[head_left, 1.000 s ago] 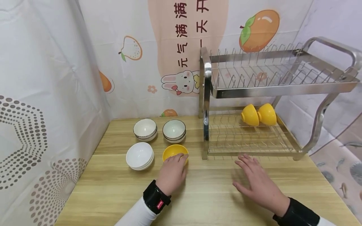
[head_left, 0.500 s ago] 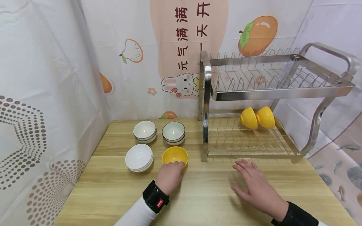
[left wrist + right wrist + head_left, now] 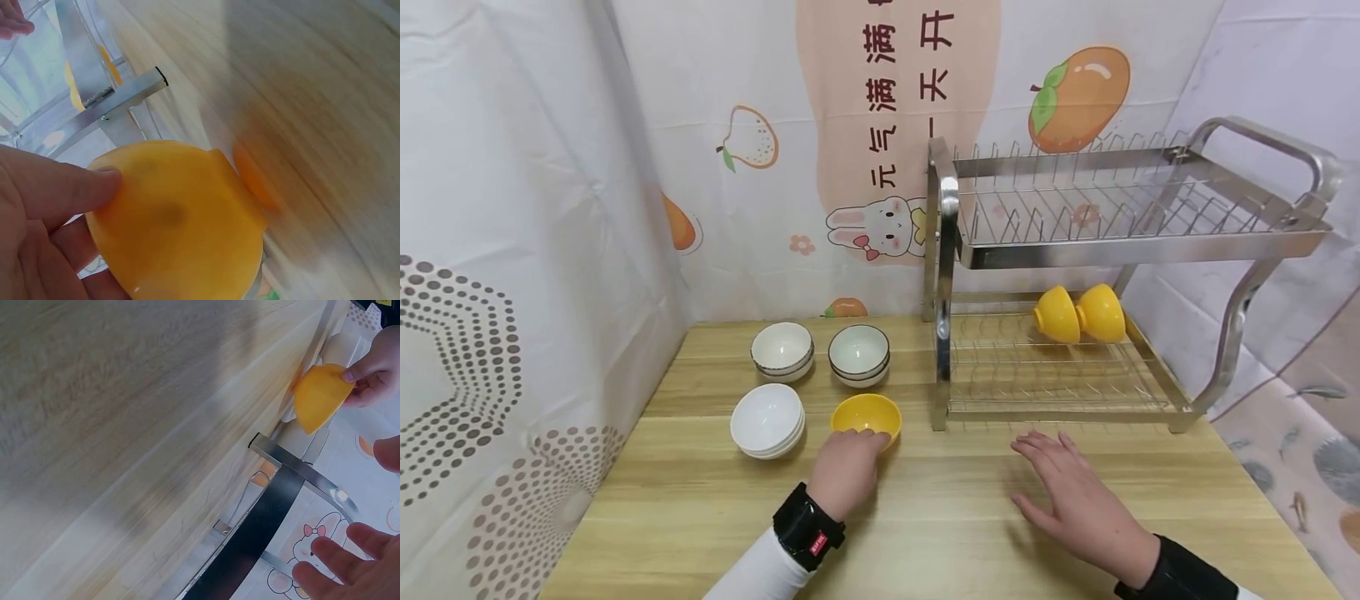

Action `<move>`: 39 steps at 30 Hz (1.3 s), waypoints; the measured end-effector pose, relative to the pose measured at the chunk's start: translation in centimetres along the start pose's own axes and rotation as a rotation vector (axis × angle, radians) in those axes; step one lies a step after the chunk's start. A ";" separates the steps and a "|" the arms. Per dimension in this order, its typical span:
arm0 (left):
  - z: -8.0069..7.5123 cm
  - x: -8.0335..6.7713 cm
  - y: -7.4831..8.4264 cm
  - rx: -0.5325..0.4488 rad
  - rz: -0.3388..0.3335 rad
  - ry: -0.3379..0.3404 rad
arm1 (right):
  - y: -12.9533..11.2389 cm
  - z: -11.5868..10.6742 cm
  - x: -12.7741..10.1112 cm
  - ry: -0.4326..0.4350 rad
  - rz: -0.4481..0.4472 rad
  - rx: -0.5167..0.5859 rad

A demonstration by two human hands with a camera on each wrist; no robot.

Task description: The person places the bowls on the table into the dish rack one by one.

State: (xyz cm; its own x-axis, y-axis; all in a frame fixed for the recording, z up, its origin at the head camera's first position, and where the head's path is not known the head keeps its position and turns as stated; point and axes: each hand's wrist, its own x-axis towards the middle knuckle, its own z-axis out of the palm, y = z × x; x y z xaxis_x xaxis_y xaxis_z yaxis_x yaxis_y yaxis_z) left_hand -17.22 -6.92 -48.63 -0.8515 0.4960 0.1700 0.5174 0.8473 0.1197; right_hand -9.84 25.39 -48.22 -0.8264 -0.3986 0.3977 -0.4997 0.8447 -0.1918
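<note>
Head view: I see the yellow bowl mouth up over the worktop, right of the white bowl stack, its near rim pinched by the left hand.

Being round, the bowl gives me no long axis across its mouth; its upright axis runs from the open top down to the foot. Only the left wrist view shows me that foot close up, facing the wood, and the thumb flat on the outer wall; I can't tell whether the foot touches. The head view alone gives me the inside. The right hand holds nothing, fingers spread, before the dish rack.
</note>
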 end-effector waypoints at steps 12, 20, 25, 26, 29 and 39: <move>-2.2 0.1 3.3 0.040 0.256 0.032 | -0.6 -1.2 0.8 -0.033 -0.009 0.031; -3.2 -0.2 5.6 0.053 0.536 0.043 | -2.1 -2.4 1.7 0.026 -0.160 0.073; -3.5 -0.3 6.6 0.075 0.655 0.058 | -2.7 -2.5 1.9 0.050 -0.318 0.119; -3.6 -0.3 6.7 0.076 0.668 0.054 | -2.8 -2.5 1.9 0.043 -0.336 0.124; -3.8 -0.4 7.2 0.069 0.692 0.040 | -3.0 -2.4 1.8 0.013 -0.374 0.132; -3.8 -0.7 7.8 0.059 0.718 0.048 | -3.0 -2.1 1.2 -0.027 -0.416 0.136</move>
State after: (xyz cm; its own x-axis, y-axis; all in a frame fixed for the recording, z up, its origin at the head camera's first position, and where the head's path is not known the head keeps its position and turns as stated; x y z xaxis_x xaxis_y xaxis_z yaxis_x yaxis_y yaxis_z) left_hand -12.28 -1.35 -44.07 -0.2978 0.9266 0.2296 0.9415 0.3249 -0.0900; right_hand -8.80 23.09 -45.25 -0.5529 -0.7061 0.4424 -0.8198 0.5561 -0.1370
